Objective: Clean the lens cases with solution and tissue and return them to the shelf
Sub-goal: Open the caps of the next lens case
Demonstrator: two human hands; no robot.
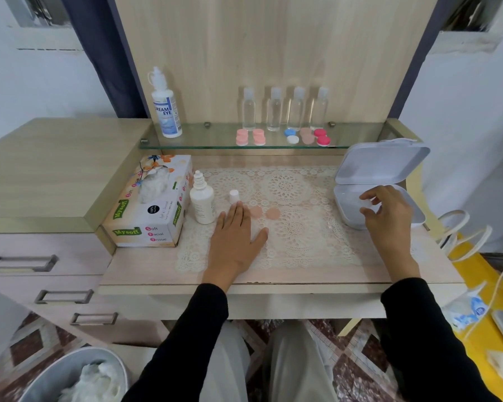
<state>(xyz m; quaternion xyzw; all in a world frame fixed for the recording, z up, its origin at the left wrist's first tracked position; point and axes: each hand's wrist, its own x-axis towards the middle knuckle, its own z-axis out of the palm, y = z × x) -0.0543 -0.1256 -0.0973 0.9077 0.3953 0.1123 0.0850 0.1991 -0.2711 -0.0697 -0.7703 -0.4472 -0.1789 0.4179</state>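
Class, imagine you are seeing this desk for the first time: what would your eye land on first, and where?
Most likely the open white box at the right edge of the desk, with the right hand over its tray. Next, the row of pink, blue and red lens cases on the glass shelf, and the left hand flat on the lace mat.

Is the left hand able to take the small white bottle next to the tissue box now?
Probably yes. The left hand lies flat and empty on the mat right beside the small white bottle; nothing stands between them, only a loose cap close by.
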